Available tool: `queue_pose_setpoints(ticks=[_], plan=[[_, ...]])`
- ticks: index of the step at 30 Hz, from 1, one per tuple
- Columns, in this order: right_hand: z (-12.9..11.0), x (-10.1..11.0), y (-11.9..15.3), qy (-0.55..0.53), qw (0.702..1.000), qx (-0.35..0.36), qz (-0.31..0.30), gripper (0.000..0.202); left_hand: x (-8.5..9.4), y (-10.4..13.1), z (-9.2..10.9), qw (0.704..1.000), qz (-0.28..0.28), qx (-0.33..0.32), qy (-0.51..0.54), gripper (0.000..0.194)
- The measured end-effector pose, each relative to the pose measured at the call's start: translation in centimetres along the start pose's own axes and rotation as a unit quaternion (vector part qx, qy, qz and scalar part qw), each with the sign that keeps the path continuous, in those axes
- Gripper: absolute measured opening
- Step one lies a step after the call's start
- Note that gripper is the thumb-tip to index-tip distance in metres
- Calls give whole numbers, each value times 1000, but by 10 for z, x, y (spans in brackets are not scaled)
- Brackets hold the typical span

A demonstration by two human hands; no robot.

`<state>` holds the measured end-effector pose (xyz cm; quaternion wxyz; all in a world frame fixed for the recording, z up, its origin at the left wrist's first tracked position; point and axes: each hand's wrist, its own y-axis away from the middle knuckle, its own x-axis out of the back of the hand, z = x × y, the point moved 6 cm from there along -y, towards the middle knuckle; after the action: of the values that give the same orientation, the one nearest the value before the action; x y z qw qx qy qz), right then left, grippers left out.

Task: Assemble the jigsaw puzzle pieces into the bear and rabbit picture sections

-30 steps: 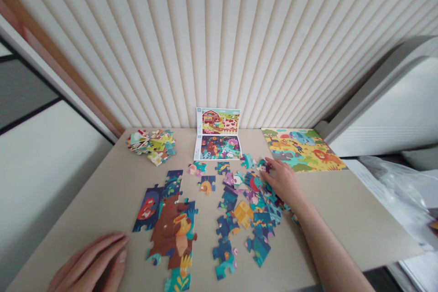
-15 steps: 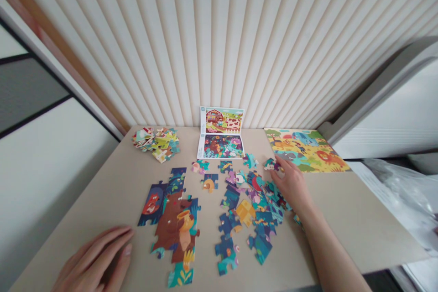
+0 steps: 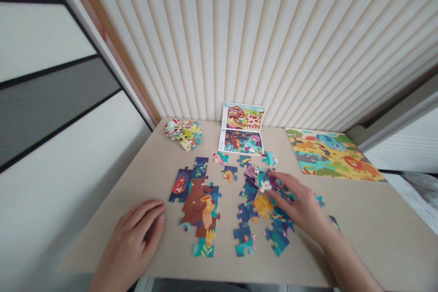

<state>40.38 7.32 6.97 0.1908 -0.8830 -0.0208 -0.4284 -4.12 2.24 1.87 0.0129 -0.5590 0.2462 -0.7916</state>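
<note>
And the left hand (image 3: 132, 239) lies free and relaxed on the worktop (image 3: 153, 169), near the joined bear section (image 3: 199, 205); next, the open booklet (image 3: 242, 128); then a white-and-teal piece (image 3: 264, 185), pinched by the right hand (image 3: 301, 203) over loose pieces (image 3: 263, 206); far right, the safari picture (image 3: 328, 153)!

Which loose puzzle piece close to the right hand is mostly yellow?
The yellow piece, seen just below the pinched piece in the right hand; its neighbours look mainly blue or purple.
</note>
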Motion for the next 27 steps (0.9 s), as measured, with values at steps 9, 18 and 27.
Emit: queue_pose_setpoints(ticks=[9, 18, 27], plan=[[-42, -16, 25, 0, 997, 38, -63, 45, 2, -3, 8, 1000, 4, 4, 15, 25], [-38, -12, 64, 7, 999, 34, -35, 46, 0, 0, 4, 1000, 5, -2, 13, 25], [-17, 5, 69, -6, 998, -58, -19, 43, 0, -1, 4, 1000, 7, -14, 10, 26]])
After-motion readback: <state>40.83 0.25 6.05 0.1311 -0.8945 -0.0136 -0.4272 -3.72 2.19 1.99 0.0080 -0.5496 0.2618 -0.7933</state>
